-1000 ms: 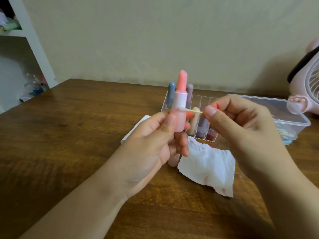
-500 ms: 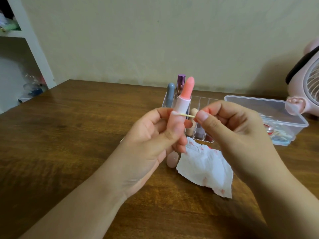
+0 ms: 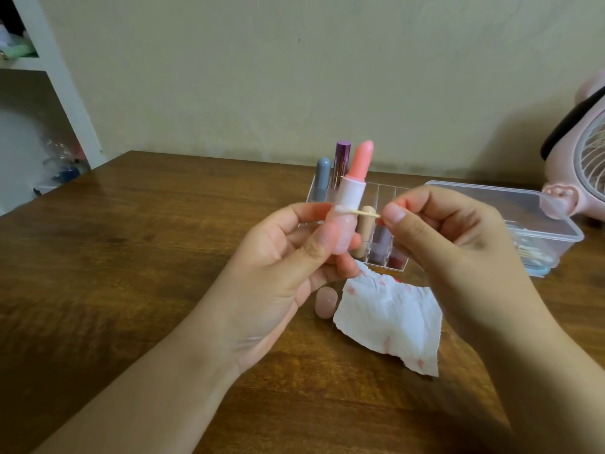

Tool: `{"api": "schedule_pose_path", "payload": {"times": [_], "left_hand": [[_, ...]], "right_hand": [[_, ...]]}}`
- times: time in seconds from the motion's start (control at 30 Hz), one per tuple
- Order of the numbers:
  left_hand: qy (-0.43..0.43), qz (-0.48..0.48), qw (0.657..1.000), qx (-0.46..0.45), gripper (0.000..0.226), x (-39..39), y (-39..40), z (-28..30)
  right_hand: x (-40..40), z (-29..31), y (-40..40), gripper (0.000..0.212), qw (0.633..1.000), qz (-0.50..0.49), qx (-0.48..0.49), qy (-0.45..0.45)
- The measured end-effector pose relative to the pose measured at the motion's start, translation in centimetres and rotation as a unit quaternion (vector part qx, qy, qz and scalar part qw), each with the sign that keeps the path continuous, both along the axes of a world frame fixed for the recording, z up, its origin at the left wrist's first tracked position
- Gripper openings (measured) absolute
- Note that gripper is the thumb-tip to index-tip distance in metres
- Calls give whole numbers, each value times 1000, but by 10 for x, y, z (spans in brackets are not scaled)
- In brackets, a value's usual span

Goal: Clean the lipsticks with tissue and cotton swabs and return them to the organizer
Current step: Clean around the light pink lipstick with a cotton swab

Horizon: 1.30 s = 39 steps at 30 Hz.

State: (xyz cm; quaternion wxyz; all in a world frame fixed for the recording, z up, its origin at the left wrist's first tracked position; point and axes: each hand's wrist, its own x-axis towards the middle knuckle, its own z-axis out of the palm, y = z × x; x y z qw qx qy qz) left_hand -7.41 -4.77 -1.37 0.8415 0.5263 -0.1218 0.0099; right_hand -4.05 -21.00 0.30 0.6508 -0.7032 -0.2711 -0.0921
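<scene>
Lipstick [image 3: 352, 191] stands uncapped and upright, gripped in my left hand [image 3: 284, 273]. My right hand [image 3: 448, 244] pinches a cotton swab [image 3: 358, 212], tip against the casing. Step: swabbing. Next, I judge: recap from the cap [image 3: 325, 302] below my left hand.

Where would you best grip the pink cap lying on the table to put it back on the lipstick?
Probably by the pink cap's rounded sides, pinched across its width from above. It lies on the table just left of the stained tissue, below the left hand, and its upper side is bare. I cannot tell which end is open.
</scene>
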Motion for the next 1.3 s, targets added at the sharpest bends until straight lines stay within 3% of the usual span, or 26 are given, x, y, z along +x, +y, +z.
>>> {"api": "schedule_pose_path", "payload": {"times": [0.2, 0.33, 0.67, 1.0, 1.13, 1.3], "left_hand": [[2, -17, 1000, -10, 27, 0, 1, -1], [0, -7, 1000, 29, 40, -1, 1, 0], [9, -19, 1000, 6, 20, -1, 1, -2], [1, -15, 1000, -9, 33, 0, 2, -1], [-2, -3, 1000, 26, 35, -1, 1, 0], [5, -3, 1000, 24, 25, -1, 2, 1]], "right_hand": [[0, -1, 0, 12, 1000, -6, -9, 1], [-2, 0, 3, 12, 999, -15, -34, -12], [1, 0, -1, 13, 1000, -14, -15, -3], [1, -1, -1, 12, 999, -23, -27, 3], [-1, -1, 2, 12, 999, -19, -49, -8], [2, -1, -4, 16, 999, -20, -22, 11]]}}
